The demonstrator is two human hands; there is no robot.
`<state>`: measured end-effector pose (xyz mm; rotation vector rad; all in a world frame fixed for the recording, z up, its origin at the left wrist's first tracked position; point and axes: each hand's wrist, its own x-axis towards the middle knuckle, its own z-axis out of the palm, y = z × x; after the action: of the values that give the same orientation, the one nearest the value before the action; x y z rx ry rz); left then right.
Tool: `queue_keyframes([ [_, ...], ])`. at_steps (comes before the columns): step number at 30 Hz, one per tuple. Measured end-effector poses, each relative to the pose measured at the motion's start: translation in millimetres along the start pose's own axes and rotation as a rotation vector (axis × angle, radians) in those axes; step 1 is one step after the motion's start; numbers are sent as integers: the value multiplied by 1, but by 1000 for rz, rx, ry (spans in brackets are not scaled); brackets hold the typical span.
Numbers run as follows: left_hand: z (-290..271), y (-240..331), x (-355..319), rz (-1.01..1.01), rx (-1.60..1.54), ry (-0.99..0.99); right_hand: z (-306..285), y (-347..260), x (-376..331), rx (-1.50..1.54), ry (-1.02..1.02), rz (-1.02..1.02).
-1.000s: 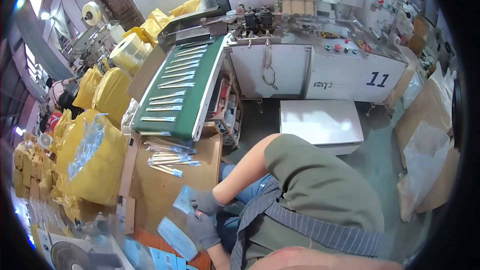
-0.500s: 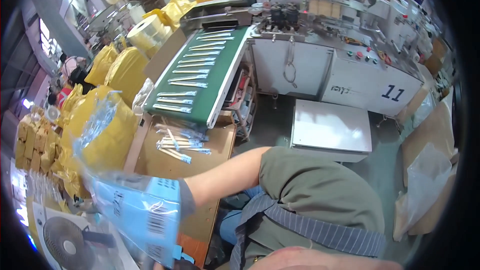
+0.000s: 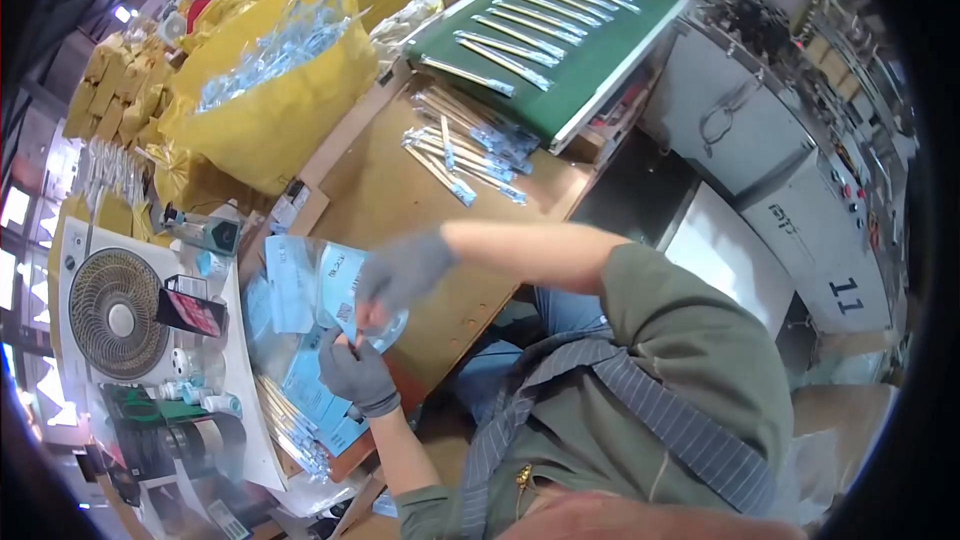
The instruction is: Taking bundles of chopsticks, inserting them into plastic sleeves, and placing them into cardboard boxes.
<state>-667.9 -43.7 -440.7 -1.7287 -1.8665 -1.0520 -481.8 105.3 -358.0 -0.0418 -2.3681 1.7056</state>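
Note:
My left hand (image 3: 356, 372), in a grey glove with bare fingertips, is closed in a pinch at the lower edge of a blue and clear plastic bag (image 3: 340, 278). What its fingertips hold is too small to make out. Just above it, my right hand (image 3: 408, 270) in a matching glove overlaps the bag; its fingers are smeared by motion. Other blue printed bags (image 3: 290, 285) lie flat beneath and beside the hands. Slim wrapped sticks (image 3: 290, 425) with blue ends lie beside the bags, near my left hand.
Wrapped sticks (image 3: 465, 150) are heaped on the brown table (image 3: 370, 195) below a green conveyor belt (image 3: 570, 100) carrying more. A large yellow sack (image 3: 270, 100) holds blue and clear wrappers. A fan (image 3: 120, 315) and a phone (image 3: 192, 312) stand at the left.
The view has swung left and down. My right hand was moving a blue bag over the left side; now it is at the bags, and my left hand has come into view beside it.

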Motion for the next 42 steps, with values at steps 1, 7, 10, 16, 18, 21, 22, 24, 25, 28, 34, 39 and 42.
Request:
queue_keyframes([
  [1, 3, -3, -3, -8, 75, -64, -25, 6, -7, 51, 214, 163],
  [7, 22, 68, 21, -106, 64, -443, -147, 165, -68, -866, 1045, 984],
  [10, 60, 110, 47, -118, -436, -505, -160, 192, -86, -575, 1014, 1145],
  [16, 221, 85, 61, -426, -424, -705, -166, 193, -88, -431, 886, 886],
  [18, 245, 85, 66, -542, -286, -677, -167, 183, -95, -475, 866, 711],
  [21, 248, 54, 26, -325, -89, -396, -183, 113, -115, -460, 1033, 423],
  [22, 248, 56, 20, -284, -113, -374, -203, 104, -142, -559, 1117, 408],
  [24, 242, 56, 12, -259, -158, -345, -255, 96, -197, -812, 1254, 477],
  [25, 238, 56, 11, -167, -132, -367, -283, 99, -227, -946, 1317, 557],
  [28, 233, 61, 15, -65, -106, -400, -343, 114, -322, -1059, 1549, 1171],
  [34, 226, 71, 16, -55, -207, -387, -353, 138, -422, -883, 1426, 1380],
  [39, 218, 61, 4, 53, -226, -406, -275, 136, -295, -1072, 927, 740],
  [42, 213, 82, 14, -194, -440, -404, -207, 129, -223, -1117, 819, 548],
])
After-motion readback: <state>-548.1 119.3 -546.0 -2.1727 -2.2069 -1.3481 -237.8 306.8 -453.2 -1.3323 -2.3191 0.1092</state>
